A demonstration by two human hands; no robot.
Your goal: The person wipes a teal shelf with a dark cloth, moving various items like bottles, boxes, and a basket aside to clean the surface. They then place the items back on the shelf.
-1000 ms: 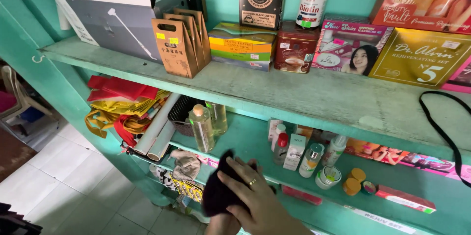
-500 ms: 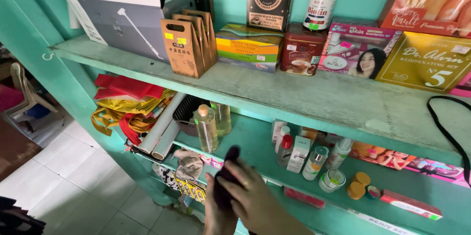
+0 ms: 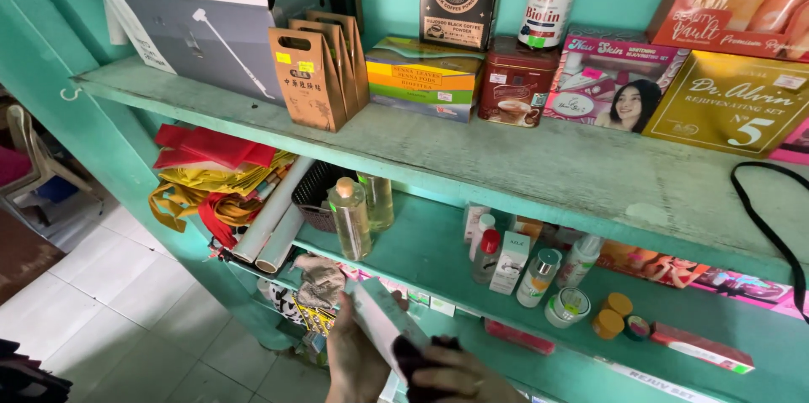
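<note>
Near, bottom centre: left hand (image 3: 354, 361) now gripping a white box (image 3: 377, 325), fingers curled around its left edge, tilted up in front of the lower shelf (image 3: 438, 256). Right hand (image 3: 459, 378) closed on a dark cloth (image 3: 413, 359), pressed against the box's near end. Half a second earlier, only cloth visible, raised higher; box not showing.

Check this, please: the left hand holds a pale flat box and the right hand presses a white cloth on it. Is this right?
Not quite: in the head view the cloth is dark, not white. The left hand does hold the pale flat box, and the right hand presses the cloth on it.
</note>
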